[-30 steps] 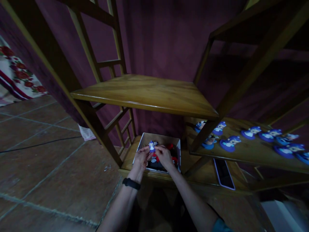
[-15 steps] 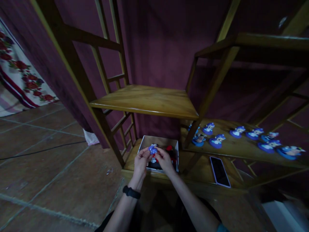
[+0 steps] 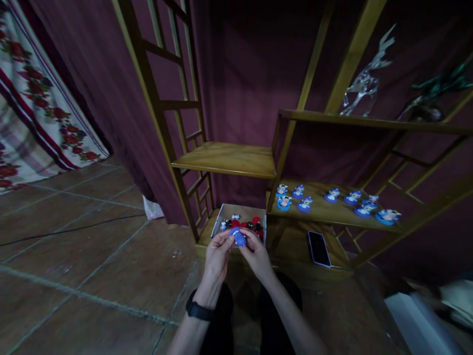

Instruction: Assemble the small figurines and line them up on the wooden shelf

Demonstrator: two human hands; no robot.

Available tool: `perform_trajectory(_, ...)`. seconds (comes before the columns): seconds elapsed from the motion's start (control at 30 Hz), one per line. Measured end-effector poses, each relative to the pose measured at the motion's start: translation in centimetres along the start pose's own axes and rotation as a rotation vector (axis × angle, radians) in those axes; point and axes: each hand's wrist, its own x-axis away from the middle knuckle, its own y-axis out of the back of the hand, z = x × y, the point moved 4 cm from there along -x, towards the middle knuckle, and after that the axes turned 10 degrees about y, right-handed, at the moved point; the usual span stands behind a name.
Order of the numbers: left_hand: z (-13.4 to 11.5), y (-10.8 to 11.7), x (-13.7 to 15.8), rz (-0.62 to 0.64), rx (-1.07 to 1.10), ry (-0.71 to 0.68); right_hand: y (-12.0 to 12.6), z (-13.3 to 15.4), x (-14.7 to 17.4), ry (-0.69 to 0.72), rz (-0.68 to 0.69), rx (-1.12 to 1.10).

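A small purple figurine [image 3: 238,237] is pinched between my two hands, just in front of a white box. My left hand [image 3: 218,252] grips its left side, fingers and thumb closed. From the other side my right hand [image 3: 256,252] holds it too. Its finer details are hidden by the fingers. Behind it, the open white box [image 3: 219,219] contains several small red, black and white figures [image 3: 255,225]. On the shelf to the right stand several finished-looking figurines [image 3: 305,203] on purple and blue round bases.
A phone [image 3: 319,248] lies on the lower wooden board [image 3: 288,241] right of the box. Above the box juts a wooden shelf [image 3: 225,158]. A clear deer ornament [image 3: 365,84] stands on the upper right shelf. A white box-like object [image 3: 417,315] sits on the floor at right.
My view has shifted, bringing the deer ornament into sight. Both hands have come back slightly from over the box, so more of its contents shows. The purple figurine has been turned between the fingers.
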Motion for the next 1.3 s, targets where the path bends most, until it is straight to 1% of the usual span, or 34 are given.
perform_trajectory(0.17,-1.2,-2.1,4.1,-0.094,-0.155,-0.189,0.3,3.9,2.3,-0.011,-0.052,0.001)
perform_trajectory(0.23,-1.3,-2.8,5.7,-0.102,-0.198,-0.227,0.7,5.0,3.0,-0.007,-0.09,0.018)
perform_trajectory(0.4,-1.0,-3.7,8.5,-0.099,-0.204,-0.239,1.9,6.8,4.2,-0.005,-0.147,0.051)
perform_trajectory(0.6,-1.2,-4.4,10.8,-0.095,-0.26,-0.266,2.8,8.7,5.6,-0.083,-0.134,-0.108)
perform_trajectory(0.77,-1.4,-5.2,12.1,-0.087,-0.296,-0.273,3.2,9.1,6.4,-0.133,-0.148,-0.185)
perform_trajectory(0.87,-0.8,-5.1,12.4,-0.063,-0.241,-0.205,3.6,8.9,6.8,-0.139,-0.1,-0.146)
perform_trajectory(0.97,0.6,-4.3,12.7,-0.074,-0.081,-0.01,4.4,8.8,7.4,-0.149,-0.057,-0.078)
perform_trajectory(1.03,1.6,-3.8,13.0,-0.092,0.019,0.138,5.2,8.7,8.0,-0.154,-0.077,-0.027)
perform_trajectory(1.1,2.3,-3.5,13.3,-0.107,0.076,0.228,6.0,8.8,8.5,-0.138,-0.117,0.024)
perform_trajectory(1.17,2.7,-3.6,13.6,-0.111,0.093,0.261,6.5,8.9,9.0,-0.132,-0.127,0.025)
perform_trajectory(1.3,3.2,-4.5,13.7,-0.099,0.082,0.282,6.6,9.0,9.6,-0.19,-0.106,-0.109)
